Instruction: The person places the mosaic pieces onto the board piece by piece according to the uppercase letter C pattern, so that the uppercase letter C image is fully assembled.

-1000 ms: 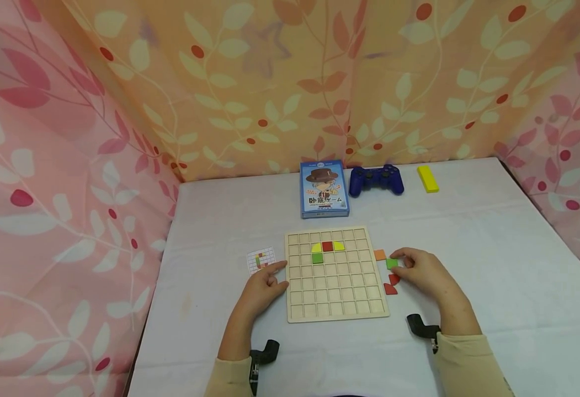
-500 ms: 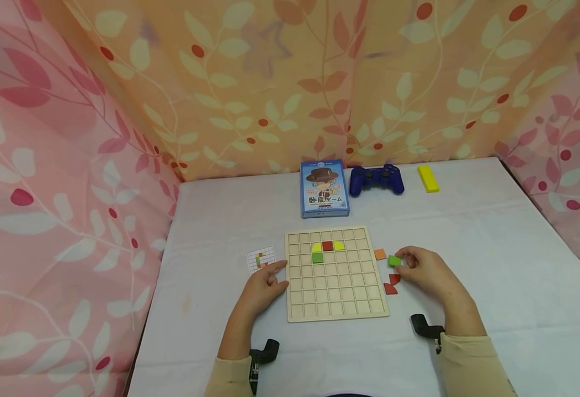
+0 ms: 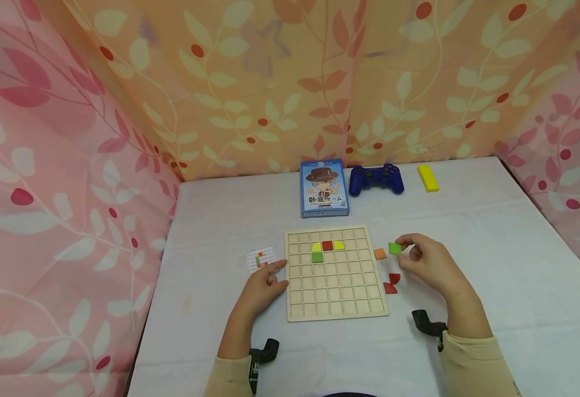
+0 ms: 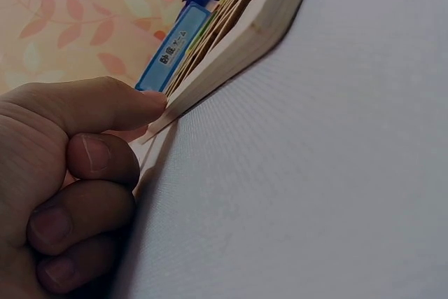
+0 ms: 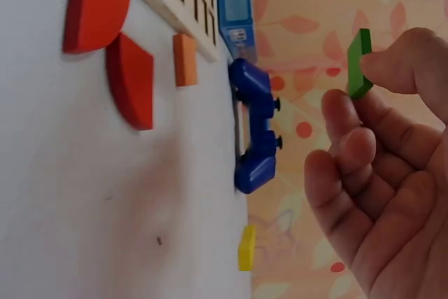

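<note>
My right hand [image 3: 430, 263] pinches a green square tile [image 5: 359, 64] between thumb and finger, held up off the table beside the board. The pale wooden grid board [image 3: 339, 298] lies flat in the middle of the head view. On it sit two yellow rounded tiles [image 3: 338, 245], a red square tile [image 3: 326, 246] and another green square tile [image 3: 317, 257]. My left hand [image 3: 259, 291] touches the board's left edge with thumb and index finger extended; its other fingers are curled in the left wrist view. Its index finger lies over part of a small pattern card [image 3: 261, 258].
An orange square tile [image 3: 380, 253] and two red rounded tiles [image 3: 390, 288] lie along the board's right side. Behind the board are a blue game box [image 3: 324, 190], a dark blue game controller [image 3: 376, 180] and a yellow block [image 3: 427, 178]. Patterned curtains surround the table.
My right hand has lifted the green square tile from among the loose pieces and moved it upward, away from the red tiles. My left hand and the board have stayed put.
</note>
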Tool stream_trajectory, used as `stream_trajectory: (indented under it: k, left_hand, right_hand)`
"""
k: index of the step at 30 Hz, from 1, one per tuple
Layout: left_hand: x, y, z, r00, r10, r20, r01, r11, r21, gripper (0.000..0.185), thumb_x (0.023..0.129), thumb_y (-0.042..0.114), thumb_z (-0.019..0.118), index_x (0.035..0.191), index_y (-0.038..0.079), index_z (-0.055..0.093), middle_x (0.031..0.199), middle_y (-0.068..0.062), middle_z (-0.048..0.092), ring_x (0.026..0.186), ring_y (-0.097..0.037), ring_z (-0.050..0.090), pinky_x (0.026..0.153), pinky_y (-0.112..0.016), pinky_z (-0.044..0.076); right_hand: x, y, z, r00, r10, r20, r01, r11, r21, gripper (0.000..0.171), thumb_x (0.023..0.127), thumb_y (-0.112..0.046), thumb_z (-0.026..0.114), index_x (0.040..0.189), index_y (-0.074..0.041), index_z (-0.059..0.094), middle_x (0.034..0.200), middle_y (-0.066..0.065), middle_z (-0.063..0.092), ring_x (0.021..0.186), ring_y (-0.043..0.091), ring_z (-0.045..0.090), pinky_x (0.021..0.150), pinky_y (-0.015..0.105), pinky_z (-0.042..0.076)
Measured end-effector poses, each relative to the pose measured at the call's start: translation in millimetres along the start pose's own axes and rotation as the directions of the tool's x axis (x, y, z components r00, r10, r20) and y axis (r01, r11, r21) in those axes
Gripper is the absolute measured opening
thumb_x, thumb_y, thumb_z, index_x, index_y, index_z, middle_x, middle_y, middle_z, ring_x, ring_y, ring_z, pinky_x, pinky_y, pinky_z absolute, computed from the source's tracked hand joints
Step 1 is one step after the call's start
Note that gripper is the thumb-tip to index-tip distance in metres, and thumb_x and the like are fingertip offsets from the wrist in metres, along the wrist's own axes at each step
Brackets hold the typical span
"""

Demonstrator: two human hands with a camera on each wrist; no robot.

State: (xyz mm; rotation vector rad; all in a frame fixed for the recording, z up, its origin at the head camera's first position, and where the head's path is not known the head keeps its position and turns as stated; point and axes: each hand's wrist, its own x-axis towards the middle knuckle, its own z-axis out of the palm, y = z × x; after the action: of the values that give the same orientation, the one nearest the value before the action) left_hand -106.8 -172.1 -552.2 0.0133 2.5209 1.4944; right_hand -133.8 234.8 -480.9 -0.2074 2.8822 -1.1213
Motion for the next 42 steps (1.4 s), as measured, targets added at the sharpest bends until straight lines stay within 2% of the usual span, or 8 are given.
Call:
stream_trajectory:
  k: [5,10,18,25,33,42]
  left_hand:
    - [0.4,-0.2,0.4,1.000,-0.009,-0.001,0.009,1.000,0.006,0.049,0.091,0.019,0.078,0.139,0.019,0.066,0.053,0.005,0.043,0.047,-0.010,0.037,0.048,-0.026,0.031]
    - [0.3,-0.7,0.8,1.000,-0.009,-0.001,0.009,1.000,0.010,0.049,0.091,0.019,0.078,0.139,0.019,0.066,0.054,0.005,0.044,0.048,-0.010,0.038,0.048,-0.027,0.032]
    - [0.2,-1.8,1.9,1.000,-0.019,0.001,0.019,1.000,0.014,0.050,0.091,0.020,0.077,0.139,0.019,0.065,0.055,0.005,0.044,0.048,-0.010,0.038,0.048,-0.026,0.032]
    - [0.5,-2.0,2.2,1.000,-0.022,-0.006,0.022,0.999,0.025,0.050,0.091,0.019,0.078,0.139,0.019,0.066,0.054,0.006,0.043,0.047,-0.010,0.037,0.048,-0.026,0.032]
    - [0.7,-2.3,2.0,1.000,-0.027,-0.005,0.027,1.000,0.012,0.050,0.091,0.020,0.078,0.139,0.020,0.066,0.054,0.006,0.043,0.047,-0.010,0.036,0.048,-0.026,0.030]
    - [1.0,-2.0,0.9,1.000,-0.023,0.005,0.023,1.000,0.007,0.050,0.091,0.019,0.078,0.139,0.019,0.066,0.054,0.006,0.043,0.048,-0.009,0.037,0.047,-0.025,0.030]
  right_hand:
    - [1.2,-8.7,-1.6,0.994,-0.065,-0.086,0.068,0.997,0.032,0.031,0.088,-0.003,0.074,0.118,-0.003,0.068,0.089,0.006,0.061,0.078,0.022,0.054,0.062,0.025,0.042]
    - [4.5,-16.2,-2.1,0.988,-0.095,-0.118,0.103,0.993,0.064,0.031,0.088,-0.001,0.074,0.118,-0.004,0.069,0.089,0.006,0.060,0.079,0.024,0.056,0.063,0.023,0.042]
    - [12.7,-31.2,-2.3,0.983,-0.139,-0.120,0.155,0.978,0.138,0.030,0.089,0.000,0.074,0.118,-0.004,0.069,0.088,0.007,0.059,0.077,0.022,0.055,0.059,0.023,0.043]
    - [20.0,-47.4,1.0,0.975,-0.188,-0.118,0.208,0.960,0.190,0.029,0.090,0.000,0.075,0.118,-0.004,0.071,0.099,0.008,0.063,0.074,0.020,0.053,0.059,0.025,0.042]
    - [26.6,-65.6,10.4,0.964,-0.230,-0.136,0.256,0.940,0.224,0.028,0.089,0.002,0.075,0.117,-0.004,0.071,0.100,0.006,0.065,0.071,0.019,0.051,0.056,0.025,0.042]
    - [27.9,-79.4,24.4,0.964,-0.250,-0.086,0.263,0.936,0.234,0.029,0.091,-0.001,0.075,0.119,-0.006,0.071,0.102,0.004,0.065,0.072,0.019,0.051,0.060,0.029,0.043]
